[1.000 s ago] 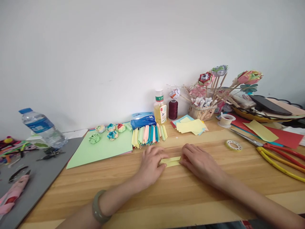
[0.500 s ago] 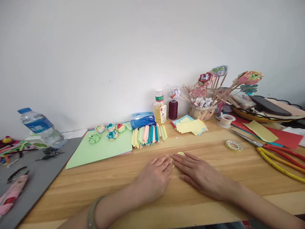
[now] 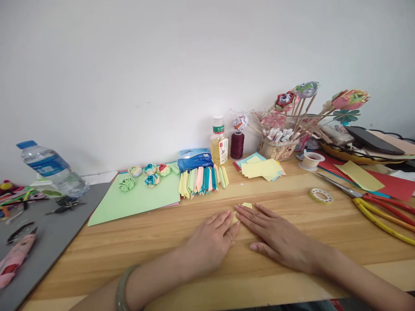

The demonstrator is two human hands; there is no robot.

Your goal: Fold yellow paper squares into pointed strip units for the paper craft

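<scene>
A small folded piece of yellow paper lies on the wooden table, mostly covered by my hands. My left hand rests palm down at its left edge, fingers stretched out and fingertips touching the paper; its thumb is hidden. From the right, my right hand lies flat with fingers extended over the paper and the thumb apart on the wood. Beyond my hands stands a row of folded paper strips in yellow, green, pink and blue. Several folded paper flowers sit on green sheets at the left.
Yellow and blue paper pieces lie behind my right hand. Rightward are a tape roll, large scissors and a wire spool. A tissue pack, drink bottle and thread spool line the wall. A water bottle leans left.
My left hand's fingers have spread slightly, and its ring now shows. More of the yellow paper is visible between the hands. My right hand stays flat; the view has shifted slightly.
</scene>
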